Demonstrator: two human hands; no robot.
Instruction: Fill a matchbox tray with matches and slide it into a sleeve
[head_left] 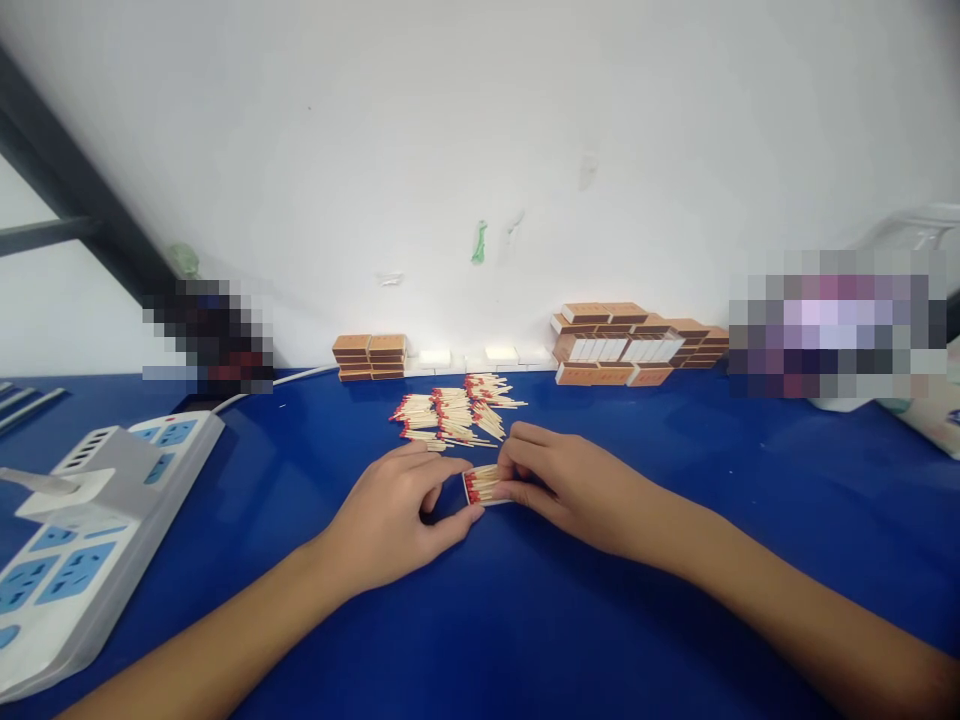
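A small matchbox tray [489, 502] lies on the blue table in front of me, filled with red-tipped matches [481, 482]. My left hand [409, 500] grips the tray's left end between thumb and forefinger. Over its right end, the fingers of my right hand [540, 475] are closed, thumb on the near side, hiding that end; whether they press on the matches or only on the tray is hard to see. Just beyond my hands, loose matches [450, 412] lie in several heaps, most with their heads to the left.
Against the wall stand a small stack of matchboxes [370, 357], white inner trays [501, 357] and a larger stack of matchboxes [611, 345]. A white power strip [150, 520] with a plug and cable lies at left. Blurred items sit at both sides.
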